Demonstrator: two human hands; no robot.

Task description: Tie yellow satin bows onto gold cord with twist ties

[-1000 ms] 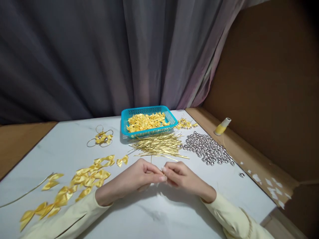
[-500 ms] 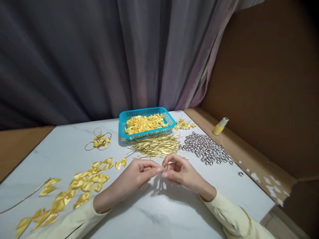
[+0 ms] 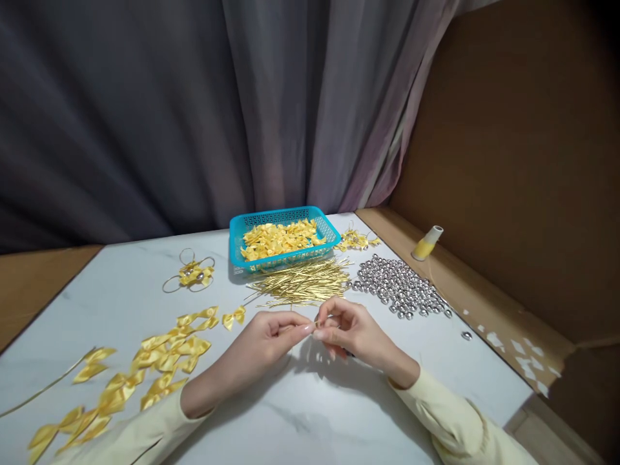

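Note:
Both hands meet just in front of a heap of gold twist ties (image 3: 305, 282). My left hand (image 3: 276, 336) is closed in a pinch, thumb against forefinger. My right hand (image 3: 349, 332) pinches at the same spot, its other fingers curled below. Between the fingertips shows a short bit of a thin gold twist tie (image 3: 316, 323); most of it is covered by the fingers. Something small and dark peeks out under my right hand, too little to name. Left of my left hand lie several yellow satin bows (image 3: 165, 349).
A blue basket (image 3: 234, 242) of yellow bows stands at the back. Silver beads (image 3: 402, 284) are piled on the right, one bead (image 3: 466, 336) apart. Bows with gold loops (image 3: 196, 274) lie at left. A yellow-and-white thread cone (image 3: 427, 244) stands near the cardboard wall (image 3: 508, 161).
Both hands keep pinching at nearly the same place. The fingertips have drawn slightly apart, and a bit of gold twist tie shows between them. The view has shifted slightly.

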